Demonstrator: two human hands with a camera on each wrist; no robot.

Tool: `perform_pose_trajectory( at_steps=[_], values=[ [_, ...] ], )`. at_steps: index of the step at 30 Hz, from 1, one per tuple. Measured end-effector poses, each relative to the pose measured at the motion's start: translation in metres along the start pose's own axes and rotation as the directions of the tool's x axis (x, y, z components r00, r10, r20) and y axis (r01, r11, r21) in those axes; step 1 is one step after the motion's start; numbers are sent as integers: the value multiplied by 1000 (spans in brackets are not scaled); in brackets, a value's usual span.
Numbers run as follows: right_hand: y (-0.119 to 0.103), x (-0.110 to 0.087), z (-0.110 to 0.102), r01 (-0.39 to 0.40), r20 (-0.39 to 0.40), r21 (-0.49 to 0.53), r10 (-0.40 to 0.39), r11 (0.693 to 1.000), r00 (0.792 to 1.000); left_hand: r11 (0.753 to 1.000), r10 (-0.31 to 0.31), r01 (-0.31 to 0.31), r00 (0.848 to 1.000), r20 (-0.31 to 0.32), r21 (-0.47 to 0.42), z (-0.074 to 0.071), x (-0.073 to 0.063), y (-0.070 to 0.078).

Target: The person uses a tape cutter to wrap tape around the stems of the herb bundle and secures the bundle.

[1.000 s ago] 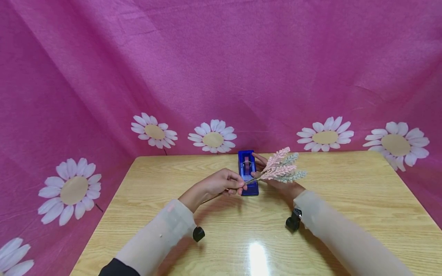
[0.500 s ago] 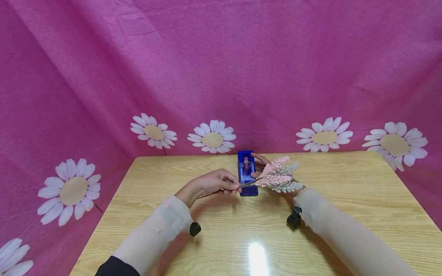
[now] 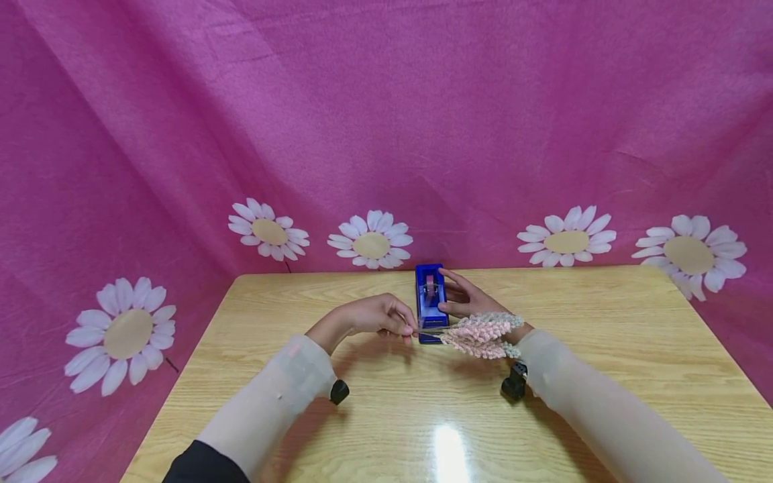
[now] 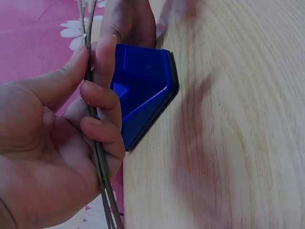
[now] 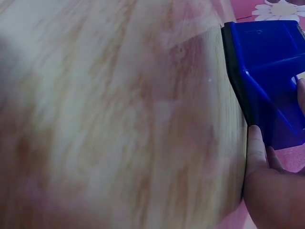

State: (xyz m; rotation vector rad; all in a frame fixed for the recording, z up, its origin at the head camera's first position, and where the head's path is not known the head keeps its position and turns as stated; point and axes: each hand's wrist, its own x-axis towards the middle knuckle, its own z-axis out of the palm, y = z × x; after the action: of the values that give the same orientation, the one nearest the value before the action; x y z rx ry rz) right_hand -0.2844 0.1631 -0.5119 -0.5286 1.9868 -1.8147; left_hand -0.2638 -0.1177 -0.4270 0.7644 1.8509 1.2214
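Observation:
A small bunch of artificial flowers (image 3: 482, 332), with pink and pale grey-green heads, lies across in front of a blue tape dispenser (image 3: 432, 322). My left hand (image 3: 379, 315) pinches its thin stems (image 4: 106, 179) between thumb and fingers, with the heads pointing right. The dispenser stands at the back of the table, a reddish tape roll (image 3: 430, 285) inside it. At its right side, my right hand (image 3: 474, 300) holds it, thumb toward the front and a finger reaching along the far part. The flower heads overlap the right wrist in the head view.
The wooden table (image 3: 374, 422) meets a magenta cloth (image 3: 386, 134) printed with white daisies close behind the dispenser. A black wrist camera (image 3: 339, 392) hangs under the left wrist, another camera (image 3: 514, 381) under the right.
The flower heads have swung down toward the front of the table, uncovering more of the right hand. My left hand has shifted slightly left with the stems; the dispenser and right hand stay about still.

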Motion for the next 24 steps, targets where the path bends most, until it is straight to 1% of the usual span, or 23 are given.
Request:
perform_pose_trajectory(
  at_steps=[4, 7, 12, 16, 19, 20, 22, 24],
  values=[
    [1, 2, -2, -4, 11, 12, 4, 1000, 1000, 998, -11, 11, 1000, -13, 60, 0, 0, 2],
    [-1, 2, -2, -2, 16, 7, 2, 1000, 1000, 995, -28, 32, 999, -41, 95, 0, 0, 3],
    [-3, 2, -3, -4, 10, -8, 4, 1000, 1000, 991, -49, 59, 995, -86, 116, 3, -1, 6],
    [-1, 2, -2, 1, 9, 13, -1, 1000, 1000, 992, -38, 49, 994, -101, 117, 6, -1, 6],
    [0, 2, -1, 6, 2, 26, -6, 1000, 1000, 996, -25, 34, 993, -112, 80, 8, 0, 4],
    [0, 1, 0, 5, -3, 26, -4, 1000, 1000, 998, -30, 37, 993, -116, 59, 9, 0, 4],
    [-2, -2, 2, 9, -7, 27, -9, 1000, 1000, 998, -54, 52, 991, -122, -19, 12, 0, 3],
    [-4, -6, 3, 2, -12, 19, -2, 1000, 1000, 993, -85, 74, 988, -131, -88, 16, -1, 3]
  ],
)
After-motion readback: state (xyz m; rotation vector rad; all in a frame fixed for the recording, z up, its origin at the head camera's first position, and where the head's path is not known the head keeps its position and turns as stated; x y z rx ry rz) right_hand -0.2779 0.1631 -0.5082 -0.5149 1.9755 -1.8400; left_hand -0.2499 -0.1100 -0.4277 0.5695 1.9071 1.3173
